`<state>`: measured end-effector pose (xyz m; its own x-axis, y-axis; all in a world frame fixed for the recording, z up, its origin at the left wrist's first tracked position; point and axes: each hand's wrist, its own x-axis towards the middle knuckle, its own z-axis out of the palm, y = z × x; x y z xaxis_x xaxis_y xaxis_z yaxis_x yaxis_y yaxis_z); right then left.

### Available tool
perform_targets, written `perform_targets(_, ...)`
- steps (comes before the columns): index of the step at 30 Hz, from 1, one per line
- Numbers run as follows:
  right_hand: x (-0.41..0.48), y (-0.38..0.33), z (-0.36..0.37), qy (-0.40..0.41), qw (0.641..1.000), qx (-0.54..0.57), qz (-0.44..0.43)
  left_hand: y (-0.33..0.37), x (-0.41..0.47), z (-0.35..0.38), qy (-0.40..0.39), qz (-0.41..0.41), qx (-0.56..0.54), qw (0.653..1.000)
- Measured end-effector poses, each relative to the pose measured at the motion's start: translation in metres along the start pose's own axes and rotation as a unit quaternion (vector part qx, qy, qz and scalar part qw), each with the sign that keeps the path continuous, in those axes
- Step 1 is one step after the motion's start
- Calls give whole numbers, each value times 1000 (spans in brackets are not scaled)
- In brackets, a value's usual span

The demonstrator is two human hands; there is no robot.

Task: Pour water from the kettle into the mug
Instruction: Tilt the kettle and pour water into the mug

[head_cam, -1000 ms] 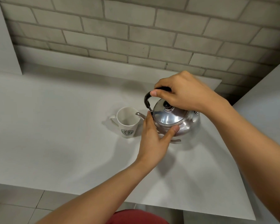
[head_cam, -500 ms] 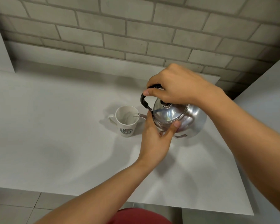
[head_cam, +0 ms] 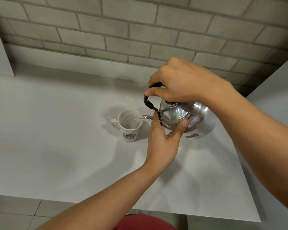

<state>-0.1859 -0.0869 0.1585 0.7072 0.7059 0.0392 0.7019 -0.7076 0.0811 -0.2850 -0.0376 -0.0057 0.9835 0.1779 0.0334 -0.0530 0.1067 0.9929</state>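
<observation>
A shiny steel kettle [head_cam: 199,120] with a black handle is lifted off the white table [head_cam: 56,146] and tipped to the left. Its thin spout reaches over the rim of a white mug [head_cam: 129,128] with a green logo, which stands upright on the table. My right hand [head_cam: 181,82] is closed around the black handle from above. My left hand [head_cam: 163,138] presses against the kettle's near side and lid rim, thumb on the lid edge. A faint stream shows at the spout tip inside the mug.
A grey brick wall [head_cam: 140,30] rises behind the table with a low white ledge along its base. The table's right edge runs diagonally past the kettle, and its near edge lies below my arms, with tiled floor [head_cam: 15,213] beyond.
The kettle has been lifted from the table and tipped further left, bringing its spout over the mug's rim. Both hands kept their hold and moved with it.
</observation>
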Motion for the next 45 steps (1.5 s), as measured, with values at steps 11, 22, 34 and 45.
perform_targets(11,2,-2,-9,-6,1000,-30,1,8,-1,4,-8,-19,6,1000)
perform_targets(22,5,-7,-12,-13,999,-51,4,11,-3,4,-14,-37,-2,999)
perform_targets(34,11,-6,-11,-13,998,-65,-6,12,0,4,-13,-41,-17,999)
perform_targets(45,13,-5,-12,-15,998,-65,-2,11,3,7,-16,-41,-36,998)
